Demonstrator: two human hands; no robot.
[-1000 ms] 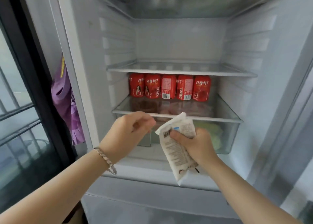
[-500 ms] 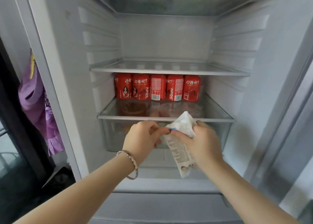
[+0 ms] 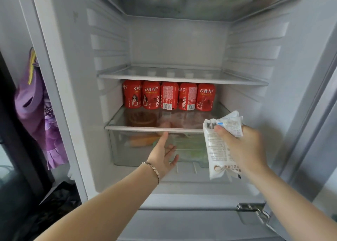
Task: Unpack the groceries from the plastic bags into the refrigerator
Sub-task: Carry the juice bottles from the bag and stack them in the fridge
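The left hand [image 3: 164, 155] has let go of the white pouch [image 3: 218, 149] it pinched half a second ago and now reaches, fingers released and spread, to the drawer [image 3: 125, 149] front. The one pouch stays outside the fridge, clenched in the right hand [image 3: 244, 149]. Likely the drawer opens next for it. Beyond the left fingertips stand five red cans [image 3: 169, 95].

head view, close, faces forward-down into open refrigerator [image 3: 60, 94].

Five red cans [image 3: 168, 95] with white lettering, a white printed pouch [image 3: 219, 149], a purple floral cloth [image 3: 39, 116].
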